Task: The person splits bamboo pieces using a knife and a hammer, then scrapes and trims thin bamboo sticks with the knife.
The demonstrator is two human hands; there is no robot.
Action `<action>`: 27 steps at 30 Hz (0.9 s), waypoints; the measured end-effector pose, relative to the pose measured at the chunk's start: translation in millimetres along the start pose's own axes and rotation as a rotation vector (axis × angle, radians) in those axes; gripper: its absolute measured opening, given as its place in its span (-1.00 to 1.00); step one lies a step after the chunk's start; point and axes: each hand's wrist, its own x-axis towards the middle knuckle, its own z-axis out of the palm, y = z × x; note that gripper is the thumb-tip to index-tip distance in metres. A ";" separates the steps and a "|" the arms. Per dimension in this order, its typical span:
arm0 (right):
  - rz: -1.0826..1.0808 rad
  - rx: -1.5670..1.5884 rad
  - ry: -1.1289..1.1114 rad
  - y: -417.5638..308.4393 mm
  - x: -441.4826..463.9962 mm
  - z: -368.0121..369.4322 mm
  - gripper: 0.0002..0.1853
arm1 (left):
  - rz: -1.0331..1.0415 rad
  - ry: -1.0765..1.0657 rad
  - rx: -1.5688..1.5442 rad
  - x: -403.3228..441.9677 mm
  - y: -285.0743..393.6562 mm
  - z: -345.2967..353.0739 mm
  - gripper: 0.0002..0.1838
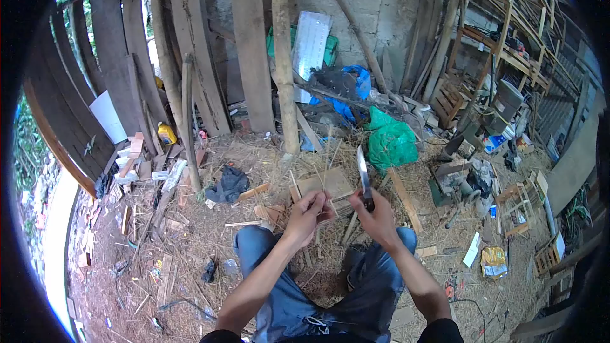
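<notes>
My right hand point(379, 219) is closed round the dark handle of a knife point(363, 170), whose blade points up and away from me. My left hand point(306, 216) pinches thin pale sticks point(327, 174) that rise above its fingers; their exact number and material are hard to make out. Both hands are above my knees, with a small gap between them. Just beyond them a flat wooden board point(330, 182) rests low over the straw-strewn ground. Part of the board is hidden behind the hands.
A green sack point(391, 138) lies beyond the knife, near a wooden post point(284, 57). A black plastic bag point(227, 184) and wood scraps lie to the left. On the right are a plank point(405, 198), a small wooden frame point(516, 208) and a yellow packet point(494, 262).
</notes>
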 end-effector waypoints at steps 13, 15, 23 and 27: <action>-0.056 -0.041 -0.118 21.0 -2.3 -4.9 -0.84 | 0.332 0.201 -0.093 13.4 7.8 -21.2 -0.84; -0.066 -0.148 -0.125 18.0 5.3 -17.7 -0.87 | 0.362 0.251 -0.097 9.7 21.0 -33.9 -0.85; -0.086 0.216 0.019 9.2 35.3 -54.5 -0.84 | 0.194 0.069 0.074 -27.6 56.9 -66.2 -0.85; 0.158 0.517 -0.155 -11.7 39.8 -66.2 -0.75 | -0.193 -0.311 0.387 -47.9 69.6 -48.1 -0.82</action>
